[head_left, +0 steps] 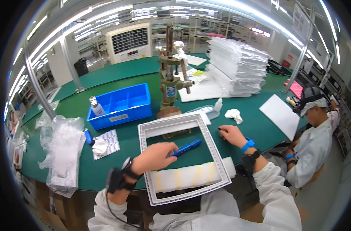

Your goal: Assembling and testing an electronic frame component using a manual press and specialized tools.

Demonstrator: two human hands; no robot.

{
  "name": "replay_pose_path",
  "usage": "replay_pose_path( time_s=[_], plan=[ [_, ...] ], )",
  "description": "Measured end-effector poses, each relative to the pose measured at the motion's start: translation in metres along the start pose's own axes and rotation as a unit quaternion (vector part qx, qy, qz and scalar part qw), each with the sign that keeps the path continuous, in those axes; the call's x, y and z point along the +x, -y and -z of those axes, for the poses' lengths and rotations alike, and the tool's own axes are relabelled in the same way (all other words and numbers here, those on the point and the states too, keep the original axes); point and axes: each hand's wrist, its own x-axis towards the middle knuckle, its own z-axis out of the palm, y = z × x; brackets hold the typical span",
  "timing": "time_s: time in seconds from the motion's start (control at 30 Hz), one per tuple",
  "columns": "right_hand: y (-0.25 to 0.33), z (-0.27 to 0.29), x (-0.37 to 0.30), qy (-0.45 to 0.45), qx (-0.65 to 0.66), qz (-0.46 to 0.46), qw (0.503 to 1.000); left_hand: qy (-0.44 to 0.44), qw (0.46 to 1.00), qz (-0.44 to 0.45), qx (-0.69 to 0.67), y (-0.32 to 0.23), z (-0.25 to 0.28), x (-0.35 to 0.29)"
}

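Pen in my left hand, over the frame

My left hand [157, 156] has fingers and thumb together on one end of a blue pen [189, 147], which points out over the opening of a pale frame [214, 148] in front of me. Any lettering on the pen is too small to read. My right hand [234, 136] is just past the frame's right side, fingers curled in; something small and dark [220, 128] shows at the tips, but I cannot tell whether they grip it. The frame sits partly on the green worktop [256, 125], its near edge reaching toward my lap, with yellow-banded white foam [187, 178] under its near end.

As for labels, the blue bin [138, 112] to the left wears a white one with dark characters on its front, and a bottle [98, 110] in it has small print. The press [168, 79] ahead carries a blue-and-white sticker [171, 91]. Near the bin lies a sheet [113, 141] of pale rectangles, a white wad [100, 148] on it
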Motion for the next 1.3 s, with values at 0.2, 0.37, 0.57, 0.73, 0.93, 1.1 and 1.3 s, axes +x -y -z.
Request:
replay_pose_path(
  time_s=[0.2,0.37,0.57,0.73,0.93,1.1,1.3],
  plan=[
    [-0.001,0.017,-0.042,-0.182,-0.076,0.065,0.978,0.024,0.984,0.031,0.175,0.055,-0.042,0.035],
    [0.065,0.025,-0.049,-0.087,0.063,0.065,0.992,0.046,0.996,-0.003,0.081,0.039,-0.015,0.036],
    [0.155,-0.013,0.015,0.171,0.005,0.319,0.932,-0.001,0.987,0.005,-0.159,0.038,0.026,0.049],
    [0.158,-0.024,0.034,0.286,0.098,0.233,0.924,-0.044,0.988,0.024,-0.143,0.032,0.033,0.046],
    [0.144,-0.023,0.029,0.213,0.093,0.247,0.941,-0.103,0.95,-0.003,-0.295,0.022,0.026,0.045],
    [0.106,-0.034,0.045,0.19,0.259,0.126,0.939,-0.231,0.97,0.039,-0.063,0.088,0.021,0.024],
    [0.106,-0.041,0.058,0.028,0.53,0.07,0.844,-0.283,0.948,0.045,-0.136,0.131,0.022,0.016]
  ],
)
